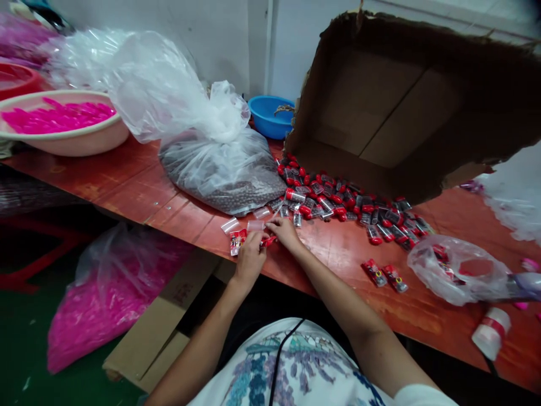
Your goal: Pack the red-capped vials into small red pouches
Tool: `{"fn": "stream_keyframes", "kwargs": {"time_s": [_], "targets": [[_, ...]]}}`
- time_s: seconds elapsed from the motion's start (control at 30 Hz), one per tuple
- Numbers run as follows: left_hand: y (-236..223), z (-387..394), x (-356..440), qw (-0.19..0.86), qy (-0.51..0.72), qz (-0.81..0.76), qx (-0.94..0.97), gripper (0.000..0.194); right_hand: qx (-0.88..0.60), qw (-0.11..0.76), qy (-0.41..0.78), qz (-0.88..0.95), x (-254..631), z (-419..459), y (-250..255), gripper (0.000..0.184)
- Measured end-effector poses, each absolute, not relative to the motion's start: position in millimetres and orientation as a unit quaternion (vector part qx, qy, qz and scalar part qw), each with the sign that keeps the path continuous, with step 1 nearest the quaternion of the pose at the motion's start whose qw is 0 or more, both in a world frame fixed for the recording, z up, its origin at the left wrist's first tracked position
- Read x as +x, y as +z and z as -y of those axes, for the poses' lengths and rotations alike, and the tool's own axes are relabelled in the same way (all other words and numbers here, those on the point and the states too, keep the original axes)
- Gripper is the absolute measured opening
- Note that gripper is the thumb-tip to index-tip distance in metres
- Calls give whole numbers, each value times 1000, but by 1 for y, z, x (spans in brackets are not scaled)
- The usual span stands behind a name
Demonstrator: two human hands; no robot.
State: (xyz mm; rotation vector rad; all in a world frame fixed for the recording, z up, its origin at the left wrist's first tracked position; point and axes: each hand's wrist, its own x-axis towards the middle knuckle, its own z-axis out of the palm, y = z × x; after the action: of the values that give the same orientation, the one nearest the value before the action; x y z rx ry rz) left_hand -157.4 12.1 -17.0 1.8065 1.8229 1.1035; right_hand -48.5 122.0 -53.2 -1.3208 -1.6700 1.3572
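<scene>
Both my hands work close together at the table's near edge. My left hand is closed with its fingertips on a small red printed packet. My right hand pinches just beside it; what lies between its fingertips is too small to make out. A small clear plastic bag lies just beyond the fingers, and another clear bag lies to the left. Another red printed packet rests against my left hand. Beyond my hands spreads a pile of small clear tubes with red caps.
A big open carton stands tilted behind the tubes. At centre-left sits a tied clear sack of small dark pieces. Two red packets and a clear bag lie right. Basins stand left; a pink-filled sack is below.
</scene>
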Motion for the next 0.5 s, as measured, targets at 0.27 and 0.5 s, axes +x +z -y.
{"fn": "stream_keyframes", "kwargs": {"time_s": [0.27,0.5], "targets": [[7,-38,-179,95,219,-661,711,37,-506,337,529,592,-39,-112,-48,15],[-16,-55,-188,101,136,-630,758,42,-507,361,578,528,-39,-109,-55,11]]}}
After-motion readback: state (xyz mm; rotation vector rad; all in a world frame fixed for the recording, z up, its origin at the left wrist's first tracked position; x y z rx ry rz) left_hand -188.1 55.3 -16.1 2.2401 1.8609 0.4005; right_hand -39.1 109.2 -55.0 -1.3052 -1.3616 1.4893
